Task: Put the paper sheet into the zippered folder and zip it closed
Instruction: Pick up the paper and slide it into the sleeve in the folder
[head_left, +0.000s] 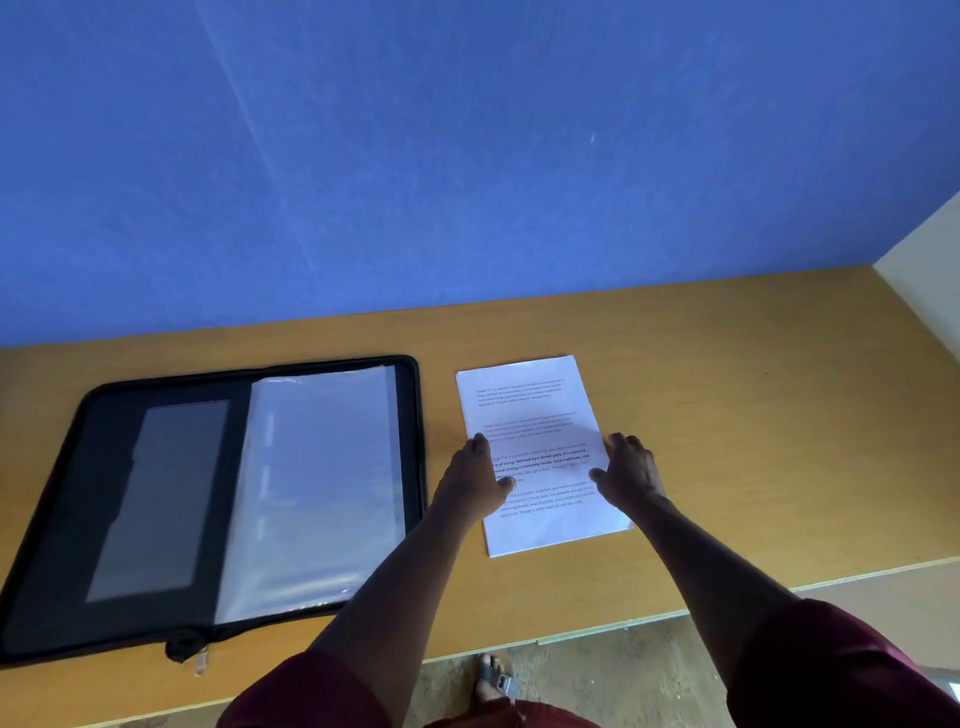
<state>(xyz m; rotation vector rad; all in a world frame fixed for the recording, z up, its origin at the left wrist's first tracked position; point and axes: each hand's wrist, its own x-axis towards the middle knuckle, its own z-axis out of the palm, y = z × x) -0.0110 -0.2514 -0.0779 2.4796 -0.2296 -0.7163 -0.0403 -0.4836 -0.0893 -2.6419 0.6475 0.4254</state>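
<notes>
Resting on the table (727, 364), my left hand (475, 480) and right hand (631, 475) touch the paper sheet's (530, 395) side edges with relaxed fingers, beside the unzipped zippered folder (171, 499).

We see bare wooden tabletop (727, 415) beyond our fingertips and outward of the right hand (628, 473), open up to the blue wall (467, 156). Outward of the left hand (475, 475), only a narrow strip separates us from the open zippered folder (234, 499).
</notes>
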